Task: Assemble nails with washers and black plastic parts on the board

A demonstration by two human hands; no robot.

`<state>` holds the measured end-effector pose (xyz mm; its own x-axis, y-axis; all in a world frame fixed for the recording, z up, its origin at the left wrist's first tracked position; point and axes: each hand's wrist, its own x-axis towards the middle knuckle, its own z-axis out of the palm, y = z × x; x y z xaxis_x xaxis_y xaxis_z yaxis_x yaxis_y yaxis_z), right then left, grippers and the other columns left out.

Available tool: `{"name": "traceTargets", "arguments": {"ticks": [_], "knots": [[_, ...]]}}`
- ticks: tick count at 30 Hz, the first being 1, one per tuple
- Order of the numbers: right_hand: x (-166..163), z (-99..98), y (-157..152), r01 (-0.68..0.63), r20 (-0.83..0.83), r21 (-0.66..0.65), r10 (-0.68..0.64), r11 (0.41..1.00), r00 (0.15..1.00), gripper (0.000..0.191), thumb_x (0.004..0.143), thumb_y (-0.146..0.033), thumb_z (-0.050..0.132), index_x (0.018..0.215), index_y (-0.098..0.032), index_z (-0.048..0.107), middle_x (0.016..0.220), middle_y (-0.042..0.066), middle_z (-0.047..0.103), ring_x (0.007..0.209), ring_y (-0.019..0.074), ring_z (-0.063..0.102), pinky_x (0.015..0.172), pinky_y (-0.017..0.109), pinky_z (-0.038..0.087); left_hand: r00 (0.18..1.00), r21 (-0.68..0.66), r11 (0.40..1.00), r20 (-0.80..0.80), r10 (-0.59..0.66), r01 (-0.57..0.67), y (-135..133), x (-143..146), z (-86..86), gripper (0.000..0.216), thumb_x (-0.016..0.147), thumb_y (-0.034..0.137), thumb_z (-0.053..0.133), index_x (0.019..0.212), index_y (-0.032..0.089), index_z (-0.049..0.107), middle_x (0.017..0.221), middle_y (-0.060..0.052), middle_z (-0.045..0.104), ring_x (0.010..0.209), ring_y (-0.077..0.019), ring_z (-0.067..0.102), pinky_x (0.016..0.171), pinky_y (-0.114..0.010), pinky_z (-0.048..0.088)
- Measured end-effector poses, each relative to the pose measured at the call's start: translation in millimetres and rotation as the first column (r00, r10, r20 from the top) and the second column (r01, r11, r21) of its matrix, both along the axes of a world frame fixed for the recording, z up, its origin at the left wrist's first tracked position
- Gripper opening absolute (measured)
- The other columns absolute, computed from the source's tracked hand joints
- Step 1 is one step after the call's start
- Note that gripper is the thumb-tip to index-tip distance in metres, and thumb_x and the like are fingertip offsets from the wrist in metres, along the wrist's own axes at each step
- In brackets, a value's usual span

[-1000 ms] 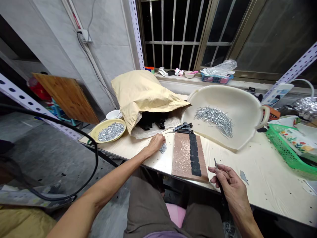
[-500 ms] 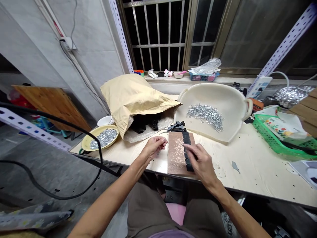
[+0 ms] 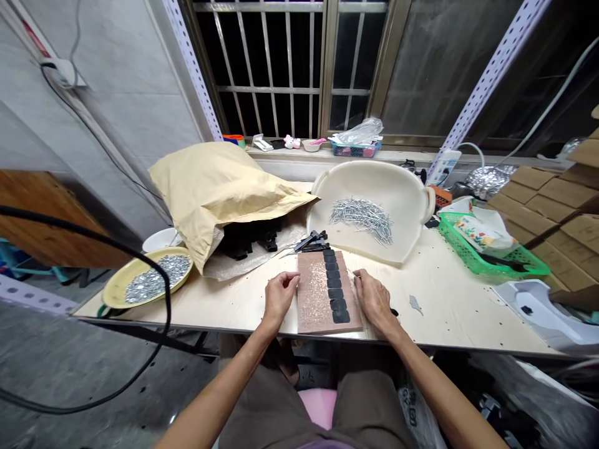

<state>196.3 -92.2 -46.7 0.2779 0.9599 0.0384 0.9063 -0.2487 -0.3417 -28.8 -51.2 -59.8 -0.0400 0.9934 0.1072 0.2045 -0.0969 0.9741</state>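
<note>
A brown board (image 3: 311, 296) with a pale, pitted patch lies at the table's front edge. A column of several black, rounded pieces (image 3: 335, 284) runs along its right side. At the board's left edge is my left hand (image 3: 279, 300), thumb and fingertips pinched together; anything between them is too small to make out. My right hand (image 3: 374, 300) rests by the right edge, closed around a slim tool (image 3: 394, 312) with a thin, light tip and a dark end; its exact kind is unclear. Black strip-like parts (image 3: 312, 241) are heaped beyond the board.
A yellow bowl (image 3: 112, 290) of small metal pieces stands left. Behind are a paper sack (image 3: 210, 187) holding black parts and a cream basin (image 3: 322, 209) with metal pins (image 3: 362, 218). A green basket (image 3: 472, 265) and cardboard boxes (image 3: 568, 206) are right. A black cable (image 3: 161, 330) loops at left.
My right hand has moved off the black pieces to the board's right edge, tool still in it. My left hand stays pinched, now against the left edge. The view has shifted right.
</note>
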Motion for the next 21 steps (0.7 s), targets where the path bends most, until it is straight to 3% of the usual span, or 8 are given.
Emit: {"name": "traceTargets", "arguments": {"ticks": [4, 11, 15, 18, 21], "knots": [[-10.8, -2.3, -9.5, 0.048, -0.004, -0.036, -0.048, 0.998, 0.999, 0.032, 0.094, -0.029, 0.032, 0.118, -0.022, 0.053, 0.092, 0.006, 0.067, 0.084, 0.0186, 0.062, 0.067, 0.026, 0.035, 0.987, 0.105, 0.993, -0.150, 0.064, -0.049, 0.6, 4.6, -11.2, 0.018, 0.074, 0.027, 0.060, 0.083, 0.015, 0.071, 0.087, -0.007, 0.071, 0.081, -0.0203, 0.064, 0.077, -0.032, 0.048], [-13.2, -4.1, -31.4, 0.110, -0.067, 0.045, -0.107, 0.993, 0.992, 0.028, 0.094, -0.028, 0.035, 0.114, -0.024, 0.054, 0.089, 0.004, 0.068, 0.084, 0.0190, 0.062, 0.065, 0.026, 0.034, 0.995, 0.066, 0.996, -0.072, 0.071, -0.066, 0.8, 13.5, -29.5, 0.022, 0.074, 0.031, 0.061, 0.085, 0.014, 0.071, 0.083, -0.007, 0.072, 0.081, -0.0208, 0.065, 0.078, -0.032, 0.049], [-8.4, -8.4, -40.2, 0.085, -0.060, 0.086, -0.080, 0.993, 0.995, 0.025, 0.094, -0.029, 0.036, 0.109, -0.023, 0.056, 0.085, 0.003, 0.068, 0.078, 0.0184, 0.062, 0.062, 0.026, 0.035, 0.995, 0.053, 0.998, -0.083, 0.047, -0.042, 0.4, 15.5, -25.2, 0.020, 0.073, 0.032, 0.063, 0.083, 0.016, 0.072, 0.086, -0.007, 0.072, 0.082, -0.0214, 0.065, 0.080, -0.033, 0.048], [-4.8, -3.2, -39.4, 0.031, -0.032, 0.155, -0.026, 0.987, 0.999, 0.024, 0.094, -0.028, 0.037, 0.105, -0.024, 0.058, 0.087, 0.003, 0.066, 0.075, 0.0177, 0.062, 0.059, 0.025, 0.037, 0.998, -0.021, 0.998, 0.035, 0.060, -0.059, -1.7, 14.5, -11.9, 0.021, 0.071, 0.032, 0.067, 0.082, 0.015, 0.072, 0.085, -0.008, 0.072, 0.079, -0.0207, 0.065, 0.075, -0.031, 0.049], [-8.0, 14.0, -38.2, -0.064, -0.037, 0.332, 0.081, 0.941, 0.996, 0.024, 0.094, -0.027, 0.039, 0.105, -0.024, 0.059, 0.096, 0.004, 0.063, 0.080, 0.0159, 0.061, 0.061, 0.024, 0.041, 0.941, -0.158, 0.987, 0.336, 0.032, 0.023, -8.5, 18.0, 7.3, 0.024, 0.067, 0.030, 0.073, 0.084, 0.013, 0.071, 0.079, -0.006, 0.070, 0.071, -0.0150, 0.063, 0.069, -0.025, 0.050]]}}
